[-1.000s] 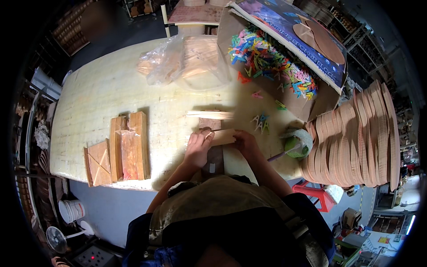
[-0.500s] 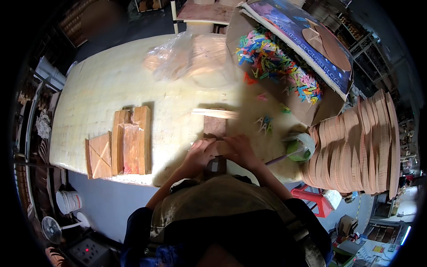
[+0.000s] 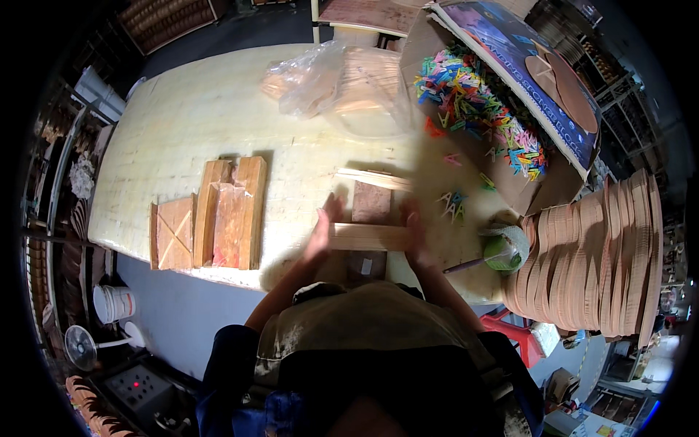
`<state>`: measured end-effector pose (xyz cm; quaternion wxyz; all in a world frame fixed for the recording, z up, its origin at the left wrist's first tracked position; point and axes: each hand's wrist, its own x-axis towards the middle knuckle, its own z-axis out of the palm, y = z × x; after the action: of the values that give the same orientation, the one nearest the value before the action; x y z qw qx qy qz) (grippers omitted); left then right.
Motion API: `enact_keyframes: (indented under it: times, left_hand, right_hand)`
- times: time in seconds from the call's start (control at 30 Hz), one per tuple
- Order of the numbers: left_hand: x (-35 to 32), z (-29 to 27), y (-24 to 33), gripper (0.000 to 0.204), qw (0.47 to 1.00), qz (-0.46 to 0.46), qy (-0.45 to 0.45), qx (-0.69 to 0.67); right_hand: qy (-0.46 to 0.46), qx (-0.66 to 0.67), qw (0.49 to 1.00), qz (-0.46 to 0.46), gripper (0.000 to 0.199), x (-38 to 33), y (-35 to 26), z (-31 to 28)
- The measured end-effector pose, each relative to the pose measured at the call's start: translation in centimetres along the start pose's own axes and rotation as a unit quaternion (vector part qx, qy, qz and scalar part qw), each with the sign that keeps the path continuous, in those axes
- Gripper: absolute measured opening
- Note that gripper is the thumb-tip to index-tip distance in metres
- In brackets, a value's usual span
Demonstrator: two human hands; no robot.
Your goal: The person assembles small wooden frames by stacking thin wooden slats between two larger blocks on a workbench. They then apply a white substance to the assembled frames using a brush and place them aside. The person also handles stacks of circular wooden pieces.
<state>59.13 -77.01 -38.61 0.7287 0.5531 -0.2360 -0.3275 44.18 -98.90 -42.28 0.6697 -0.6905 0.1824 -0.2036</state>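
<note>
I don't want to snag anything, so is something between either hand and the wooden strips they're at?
Nothing visible: the left hand and right hand sit at opposite ends of the pale strip bundle, apparently touching it. The other strips lie beyond it.

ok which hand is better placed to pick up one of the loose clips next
Probably the right hand: the nearest loose clips lie beyond it, slightly to its right, while the left hand is at the opposite end of the wooden strips, farther off.
</note>
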Motion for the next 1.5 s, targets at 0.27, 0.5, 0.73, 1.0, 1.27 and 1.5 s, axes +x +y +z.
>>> enact_keyframes:
  times: [0.27,0.5,0.73,1.0,1.27,1.5]
  left_hand:
    - [2.3,-0.7,1.3,0.042,0.949,0.151,0.188,0.202]
    - [5.6,1.9,5.0,0.032,0.792,0.318,0.026,0.52]
    - [6.0,1.6,4.4,0.025,0.822,0.29,-0.057,0.486]
    - [5.9,1.5,4.5,0.006,0.811,0.268,-0.053,0.517]
    - [5.9,1.5,4.6,0.007,0.783,0.266,-0.058,0.559]
    - [5.9,1.8,4.7,0.013,0.761,0.32,-0.035,0.563]
  right_hand:
    - [0.114,0.031,0.98,0.159,0.034,3.7,-4.9,-0.6]
    - [0.099,0.175,0.948,0.248,0.013,6.5,-3.0,0.4]
    - [0.081,0.166,0.947,0.262,0.02,5.2,-3.5,-0.1]
    - [0.157,0.205,0.934,0.247,0.019,6.6,-3.7,0.5]
    - [0.093,0.151,0.952,0.249,0.014,5.4,-6.1,-0.2]
    - [0.158,0.244,0.922,0.257,0.017,7.3,-3.9,0.0]
